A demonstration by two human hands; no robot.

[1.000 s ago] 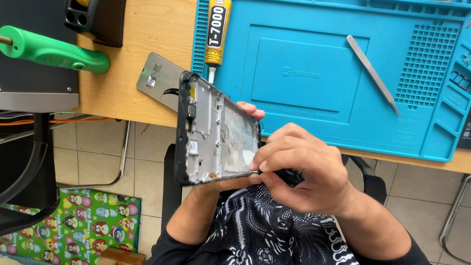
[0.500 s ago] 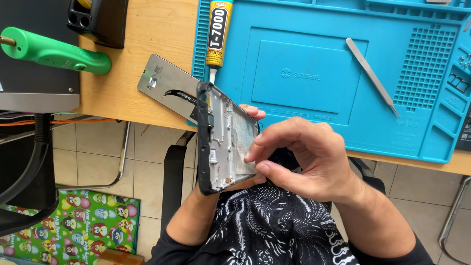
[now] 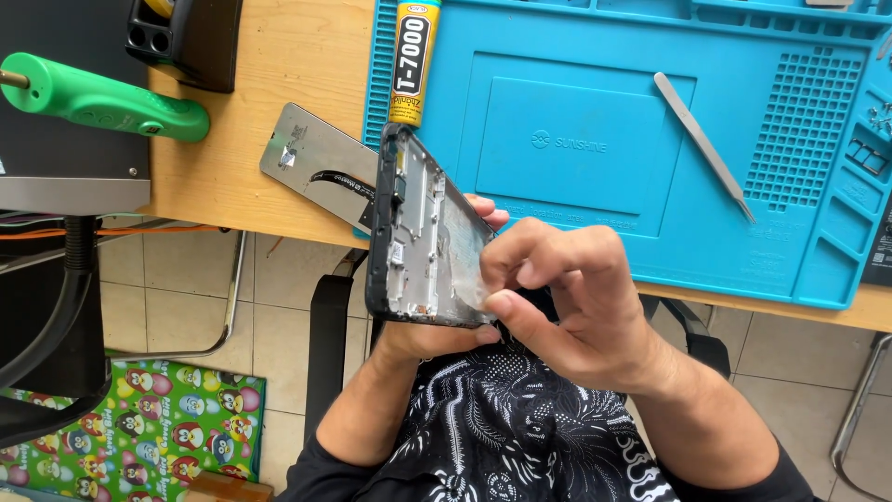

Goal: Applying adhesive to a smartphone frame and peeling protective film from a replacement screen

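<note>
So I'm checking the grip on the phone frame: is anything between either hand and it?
Nothing visible. The left hand holds the phone frame from behind and below, and the right hand has its fingertips directly on the frame's inner face near the bottom edge, off the desk.

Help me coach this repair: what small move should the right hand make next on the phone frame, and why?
Probably keep pinching and peel slowly along the inner face. The right hand has its fingertips pressed on the lower inside of the phone frame, which the left hand steadies from beneath. What is pinched is too small to tell.
</note>
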